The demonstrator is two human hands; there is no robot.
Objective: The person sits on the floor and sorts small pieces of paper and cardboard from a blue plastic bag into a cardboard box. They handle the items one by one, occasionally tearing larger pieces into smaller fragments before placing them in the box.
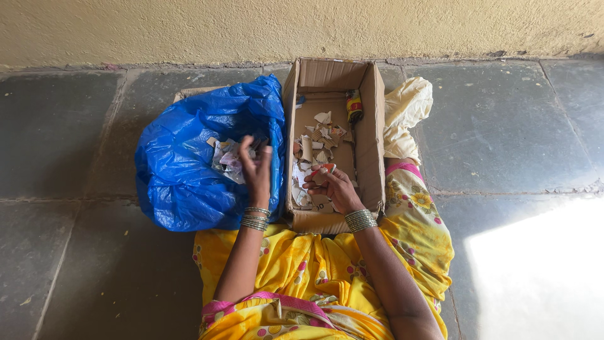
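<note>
My left hand (257, 169) reaches into the blue bag (182, 164) at centre-left, grip unclear. Right hand (336, 189) pinches a scrap (322, 171) over the box (375, 126); I'd hold it lightly and low.

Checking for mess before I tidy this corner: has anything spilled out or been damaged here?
Nothing has spilled: the paper scraps lie inside the cardboard box, and more sit in the open blue plastic bag. The scraps are torn and the box flaps are bent. The left hand is at the bag; the right hand holds a scrap.
</note>
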